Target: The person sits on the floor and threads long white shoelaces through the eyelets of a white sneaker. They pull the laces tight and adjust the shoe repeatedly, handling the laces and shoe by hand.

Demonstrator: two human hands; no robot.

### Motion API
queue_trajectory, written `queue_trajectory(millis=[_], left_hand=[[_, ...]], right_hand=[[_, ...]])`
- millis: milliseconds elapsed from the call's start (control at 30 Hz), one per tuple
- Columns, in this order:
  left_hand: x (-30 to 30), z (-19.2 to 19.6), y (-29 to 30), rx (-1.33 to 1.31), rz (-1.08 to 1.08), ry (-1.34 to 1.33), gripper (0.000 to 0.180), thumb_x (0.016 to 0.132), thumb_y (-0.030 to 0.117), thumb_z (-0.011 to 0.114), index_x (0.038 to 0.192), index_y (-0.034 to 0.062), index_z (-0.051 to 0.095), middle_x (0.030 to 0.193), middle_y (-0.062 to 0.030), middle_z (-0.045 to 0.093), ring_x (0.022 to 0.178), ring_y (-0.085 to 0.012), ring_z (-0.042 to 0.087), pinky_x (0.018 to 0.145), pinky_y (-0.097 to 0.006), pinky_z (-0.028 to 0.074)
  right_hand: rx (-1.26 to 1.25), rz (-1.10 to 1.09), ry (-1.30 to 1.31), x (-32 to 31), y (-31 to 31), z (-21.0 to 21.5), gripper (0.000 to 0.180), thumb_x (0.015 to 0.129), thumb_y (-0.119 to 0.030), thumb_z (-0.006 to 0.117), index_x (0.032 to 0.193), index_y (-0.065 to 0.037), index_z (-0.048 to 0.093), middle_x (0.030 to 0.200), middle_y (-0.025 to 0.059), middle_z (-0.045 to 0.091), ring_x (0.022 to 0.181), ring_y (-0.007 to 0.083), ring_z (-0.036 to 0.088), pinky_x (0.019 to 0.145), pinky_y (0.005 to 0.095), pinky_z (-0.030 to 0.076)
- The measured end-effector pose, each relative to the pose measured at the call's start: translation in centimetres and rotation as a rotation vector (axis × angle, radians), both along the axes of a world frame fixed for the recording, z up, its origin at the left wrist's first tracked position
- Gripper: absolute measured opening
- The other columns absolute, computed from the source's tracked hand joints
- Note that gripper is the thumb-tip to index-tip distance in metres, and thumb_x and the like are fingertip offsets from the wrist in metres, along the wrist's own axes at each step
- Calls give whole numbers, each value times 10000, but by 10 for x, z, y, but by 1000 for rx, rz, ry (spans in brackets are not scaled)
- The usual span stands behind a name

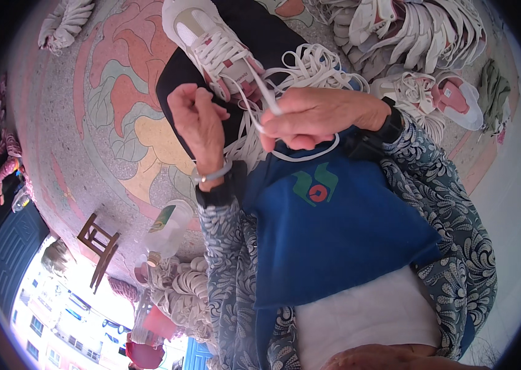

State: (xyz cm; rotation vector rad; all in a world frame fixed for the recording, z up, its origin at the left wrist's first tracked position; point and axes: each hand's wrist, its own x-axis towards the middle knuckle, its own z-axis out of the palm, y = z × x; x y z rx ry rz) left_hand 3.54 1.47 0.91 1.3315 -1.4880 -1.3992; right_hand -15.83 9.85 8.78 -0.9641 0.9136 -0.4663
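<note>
Pinched in our right grip is a white lace that runs up to a pale shoe with red accents. Our left grip is curled just beside the shoe; we cannot tell whether it holds anything. The shoe lies beyond our hands on dark cloth, with a heap of loose laces to its right, above our blue apron.
</note>
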Motion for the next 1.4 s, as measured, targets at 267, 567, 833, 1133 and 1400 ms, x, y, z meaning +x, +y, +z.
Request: queue_trajectory(millis=[267, 567, 833, 1133, 1400], left_hand=[[12, 21, 29, 662, -282, 190, 332, 982, 317, 529, 1094, 14, 606, 928, -78, 644, 786, -132, 610, 702, -275, 516], [5, -22, 38, 828, -174, 523, 246, 992, 209, 511, 1040, -14, 605, 748, -29, 595, 673, -111, 577, 672, -243, 500], [-11, 22, 48, 577, -342, 292, 291, 1010, 256, 481, 1051, -5, 604, 584, 53, 393, 510, -58, 397, 503, -209, 351], [-11, 55, 70, -165, -378, -239, 395, 969, 255, 548, 1235, -22, 453, 907, -129, 659, 803, -179, 620, 679, -297, 483], [4, 62, 67, -187, -363, -311, 310, 954, 166, 556, 1201, -5, 480, 902, -154, 671, 758, -227, 652, 655, -328, 495]], right_hand=[[-799, 210, 22, 63, 4, -48, 262, 899, -137, 486, 709, 38, 529, 594, 190, 501, 550, 320, 518, 559, 415, 415], [-491, 75, 420, 6, 0, -46, 182, 888, -174, 534, 906, -14, 619, 737, 142, 612, 651, 295, 599, 626, 383, 463], [-354, -298, 428, 1, -10, -74, 277, 938, -211, 459, 955, 18, 614, 689, 108, 602, 608, 188, 593, 591, 332, 466], [-109, -481, -140, 25, -15, -77, 334, 1000, -277, 467, 1149, -12, 606, 914, 39, 641, 774, 103, 604, 697, 253, 504], [212, -577, -524, 38, -16, -76, 335, 948, -283, 590, 1119, 4, 616, 923, 44, 640, 801, 110, 628, 761, 248, 522]])
